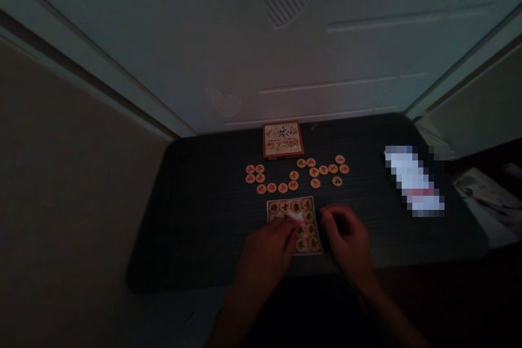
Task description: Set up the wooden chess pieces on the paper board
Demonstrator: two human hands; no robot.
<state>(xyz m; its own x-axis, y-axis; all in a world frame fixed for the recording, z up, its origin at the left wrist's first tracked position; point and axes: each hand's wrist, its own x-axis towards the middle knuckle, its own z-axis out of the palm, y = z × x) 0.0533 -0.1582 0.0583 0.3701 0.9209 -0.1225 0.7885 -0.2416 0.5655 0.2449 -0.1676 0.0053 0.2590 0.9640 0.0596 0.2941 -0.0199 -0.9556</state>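
Observation:
A shallow square tray (268, 207) lies near the table's front edge, filled with rows of round wooden Chinese chess pieces bearing dark characters. My left hand (265, 250) covers its left lower part, fingers pinched together over the pieces. A shiny whitish-pink streak (299, 218) shows at those fingertips; its kind is unclear, perhaps thin clear plastic. Just off the tray's right edge is my right hand (348, 234), fingers curled and thumb against them; whatever they hold, if anything, is hidden. Beyond the tray, several loose chess pieces (283, 187), mostly red-marked, lie in a winding line.
A Chinese chess box (283, 140) lies at the back of the dark table (204, 201), near a pale panel (171, 38) with heart reliefs. On the right is a blurred-out whitish object (414, 179). Beyond the table's right side are light-coloured items (485, 201).

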